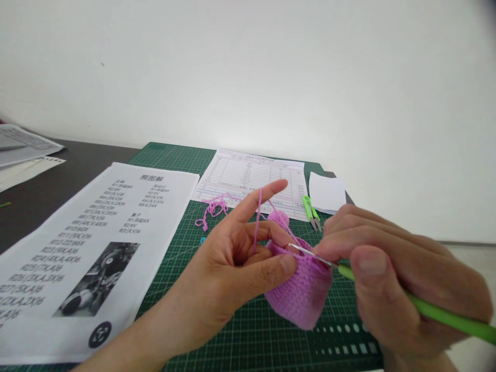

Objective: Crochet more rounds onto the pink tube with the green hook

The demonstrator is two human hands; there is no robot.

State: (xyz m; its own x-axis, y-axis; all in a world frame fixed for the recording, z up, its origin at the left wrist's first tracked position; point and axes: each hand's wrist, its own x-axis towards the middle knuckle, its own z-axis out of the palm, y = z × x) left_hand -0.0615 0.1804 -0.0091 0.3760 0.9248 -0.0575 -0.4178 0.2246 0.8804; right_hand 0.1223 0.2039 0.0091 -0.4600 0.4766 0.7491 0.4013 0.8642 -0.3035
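A pink crocheted piece (300,297), shaped like a small cup, hangs from my left hand (248,258), whose thumb and fingers pinch its upper edge. The left index finger points up and away with a strand of pink yarn (257,222) looped over it. In my right hand (391,274) is a crochet hook (437,312) with a green handle and a metal shaft. Its silver tip lies at the rim of the crochet, close to my left thumb. A small ball of pink yarn (279,218) is partly hidden behind the left fingers.
A green cutting mat (170,155) lies on the dark table (93,152). Printed sheets include a pattern page (155,227) at left and a table form (251,173) behind. Green thread snips (311,212) lie near a blank white paper (327,191). Loose yarn (213,207) tangles behind my left hand.
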